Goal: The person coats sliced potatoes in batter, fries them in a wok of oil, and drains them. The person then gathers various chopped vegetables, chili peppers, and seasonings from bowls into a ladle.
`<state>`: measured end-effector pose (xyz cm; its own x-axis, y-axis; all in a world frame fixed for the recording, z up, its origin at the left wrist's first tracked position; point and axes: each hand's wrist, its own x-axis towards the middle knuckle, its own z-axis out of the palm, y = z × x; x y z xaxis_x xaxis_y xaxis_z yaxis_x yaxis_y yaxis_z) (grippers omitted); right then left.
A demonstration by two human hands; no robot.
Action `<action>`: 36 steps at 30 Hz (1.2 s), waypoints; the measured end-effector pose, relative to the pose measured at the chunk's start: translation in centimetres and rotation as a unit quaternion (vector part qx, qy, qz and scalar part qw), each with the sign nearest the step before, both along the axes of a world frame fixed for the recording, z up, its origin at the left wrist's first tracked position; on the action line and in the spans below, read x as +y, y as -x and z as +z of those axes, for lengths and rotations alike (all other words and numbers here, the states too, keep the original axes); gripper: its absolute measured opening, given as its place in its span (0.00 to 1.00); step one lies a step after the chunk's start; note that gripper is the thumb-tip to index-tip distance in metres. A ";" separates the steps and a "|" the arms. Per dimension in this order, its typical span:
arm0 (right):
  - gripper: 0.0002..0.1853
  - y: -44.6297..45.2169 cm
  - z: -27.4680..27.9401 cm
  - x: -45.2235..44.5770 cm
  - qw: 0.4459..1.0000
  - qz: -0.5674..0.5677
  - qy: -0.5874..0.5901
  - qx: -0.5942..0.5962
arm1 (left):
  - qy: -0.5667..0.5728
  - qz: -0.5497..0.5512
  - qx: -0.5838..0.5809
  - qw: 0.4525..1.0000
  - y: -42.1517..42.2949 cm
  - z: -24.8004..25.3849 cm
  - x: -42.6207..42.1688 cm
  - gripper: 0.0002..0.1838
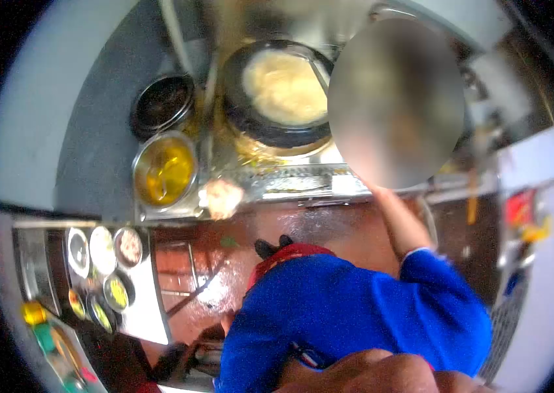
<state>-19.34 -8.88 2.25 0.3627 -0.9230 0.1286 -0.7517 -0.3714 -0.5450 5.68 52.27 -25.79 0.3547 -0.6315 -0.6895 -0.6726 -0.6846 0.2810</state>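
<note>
Your right forearm (pixel 400 219) is leading into a blur at two o'clock; you cannot tell either hand's grip. At twelve, the pale pancake (pixel 283 88) is lying on a black pan (pixel 250 126), leaving bare margin left and near. Open red floor (pixel 214 285) is separating you from the white bench (pixel 148 295) at eight.

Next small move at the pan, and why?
Probably ease the metal utensil under the pale sheet of food to test whether it lifts: the sheet lies spread in the black pan, with the utensil at its right side. The right hand is hidden, so its grip is unclear.
</note>
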 end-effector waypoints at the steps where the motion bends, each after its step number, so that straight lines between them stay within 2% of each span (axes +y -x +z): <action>1: 0.36 1.2 0.8 1.2 1.000 -0.023 0.003 0.008 | -0.001 0.028 0.012 1.000 0.2 -0.6 0.8 0.14; 3: 0.36 5.9 -7.0 -1.4 0.994 -0.067 0.015 -0.088 | -0.002 0.064 0.027 0.998 0.3 -0.9 1.6 0.13; 5: 0.36 6.9 -6.8 1.5 0.990 -0.072 0.116 -0.016 | 0.005 0.098 0.037 0.994 0.6 -0.8 3.0 0.12; 7: 0.32 9.6 -10.7 1.9 0.991 -0.089 0.086 0.060 | 0.014 0.152 0.042 0.987 2.2 -0.3 6.1 0.12; 8: 0.28 8.8 -8.6 3.8 0.996 -0.086 0.016 0.034 | 0.020 0.175 0.043 0.983 3.1 -0.4 7.5 0.11; 9: 0.28 9.7 -11.5 4.2 0.893 -0.129 -0.149 -0.405 | 0.024 0.197 0.042 0.979 4.0 -0.3 8.9 0.11; 10: 0.30 11.4 -14.1 4.1 0.970 -0.100 -0.074 -0.209 | 0.033 0.213 0.038 0.976 4.8 -0.2 9.8 0.11; 11: 0.33 13.2 -16.7 4.0 0.996 -0.083 0.027 -0.012 | 0.047 0.222 0.030 0.973 4.8 0.0 9.9 0.10; 12: 0.32 13.5 -17.9 4.4 0.989 -0.094 0.065 0.097 | 0.069 0.248 0.028 0.966 4.4 0.0 10.5 0.10; 13: 0.31 14.9 -19.9 3.8 0.992 -0.056 0.060 0.097 | 0.066 0.233 -0.029 0.970 2.4 0.7 10.0 0.08; 14: 0.32 16.4 -22.1 3.1 0.994 -0.018 0.054 0.096 | 0.169 0.566 0.161 0.790 1.3 3.3 8.4 0.05; 15: 0.33 17.7 -24.3 2.4 0.994 0.021 0.046 0.093 | 0.316 0.811 0.222 0.440 -0.1 6.1 6.6 0.06; 16: 0.33 15.1 -21.2 3.2 0.990 0.044 0.018 0.131 | 0.359 0.831 0.226 0.360 -2.4 6.0 6.7 0.07; 17: 0.34 16.1 -22.4 1.8 0.972 0.088 0.075 0.205 | 0.411 0.801 0.246 0.360 -4.8 6.0 7.2 0.09; 18: 0.40 16.6 -21.9 2.2 0.978 0.080 0.059 0.182 | 0.478 0.751 0.277 0.362 -7.8 5.3 8.1 0.11; 19: 0.39 15.4 -20.2 3.0 0.961 0.028 0.138 0.238 | 0.558 0.665 0.339 0.363 -11.1 3.7 10.0 0.13; 20: 0.36 18.0 -22.8 0.4 0.945 0.022 0.196 0.259 | 0.479 0.734 0.158 0.454 -13.1 15.3 5.6 0.10; 22: 0.35 15.1 -20.6 2.4 0.952 0.011 0.195 0.237 | 0.570 0.756 0.219 0.236 -19.7 14.8 8.2 0.04; 23: 0.34 13.2 -20.1 3.7 0.957 0.010 0.184 0.225 | 0.597 0.752 0.194 0.201 -22.8 18.3 9.2 0.03; 25: 0.33 9.0 -19.2 6.6 0.964 0.019 0.158 0.212 | 0.652 0.682 0.286 0.164 -31.8 18.7 15.4 0.06; 26: 0.33 6.9 -19.0 8.3 0.967 0.026 0.140 0.209 | 0.658 0.690 0.228 0.197 -34.8 22.9 16.1 0.07; 27: 0.32 4.6 -19.0 10.3 0.970 0.037 0.121 0.207 | 0.653 0.700 0.233 0.173 -39.8 20.9 20.1 0.09; 28: 0.32 2.4 -18.7 12.2 0.971 0.050 0.103 0.212 | 0.692 0.626 0.299 0.197 -46.4 15.2 26.4 0.12; 29: 0.31 0.5 -18.6 14.2 0.971 0.064 0.081 0.215 | 0.674 0.683 0.228 0.162 -49.7 16.7 27.3 0.13; 30: 0.31 -1.3 -18.7 15.9 0.970 0.080 0.063 0.221 | 0.627 0.741 0.213 0.108 -52.7 17.9 28.5 0.12; 31: 0.30 -3.0 -18.6 17.7 0.967 0.096 0.046 0.229 | 0.648 0.735 0.185 0.078 -56.4 16.0 30.8 0.13; 33: 0.29 -5.9 -18.5 20.8 0.962 0.116 0.006 0.249 | 0.599 0.784 0.110 0.121 -60.5 16.3 32.8 0.15; 34: 0.28 -7.0 -18.2 21.9 0.959 0.122 -0.013 0.257 | 0.563 0.806 0.064 0.170 -62.6 15.8 33.5 0.13; 35: 0.28 -7.5 -17.9 22.4 0.957 0.125 -0.036 0.260 | 0.562 0.796 0.070 0.213 -65.6 12.7 35.9 0.09; 36: 0.27 -7.8 -17.0 23.7 0.953 0.123 -0.052 0.272 | 0.556 0.801 0.084 0.207 -68.2 10.4 36.7 0.09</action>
<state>-11.55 14.79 -14.77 0.5571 -0.7984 -0.2283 -0.8304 -0.5386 -0.1428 73.90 88.97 -15.43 0.7529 0.4018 -0.5212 0.2499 0.5580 0.7913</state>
